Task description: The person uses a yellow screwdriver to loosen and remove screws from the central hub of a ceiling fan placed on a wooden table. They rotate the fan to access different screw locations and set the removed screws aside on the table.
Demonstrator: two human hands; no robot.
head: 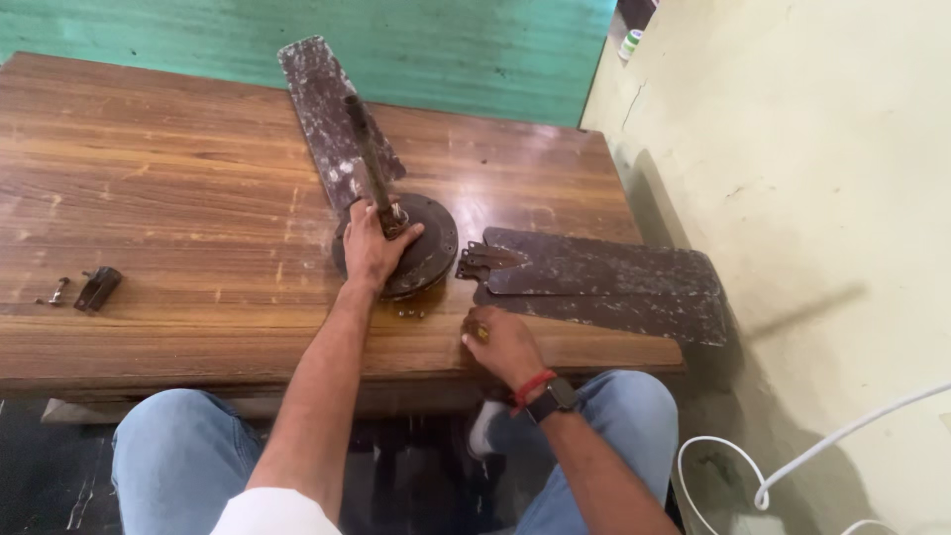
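Wooden table (178, 188), brown, grain worn and scratched, top glossy. Carried on it: one round dark fan motor housing (421, 260) with upright rod (369, 159); one mottled dark fan blade (332, 109) laid behind the housing; two further blades (604, 282) stacked at the right edge; small loose screws (411, 313) near the housing; a small dark bracket (97, 288) and what may be a bolt (56, 293), far left.

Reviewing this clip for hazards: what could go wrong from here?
The small screws lie loose near the table edge beside the right hand and could roll off. The detached blades overhang the table's right end and might slide off. The left hand grips the fan motor, which could pinch fingers.
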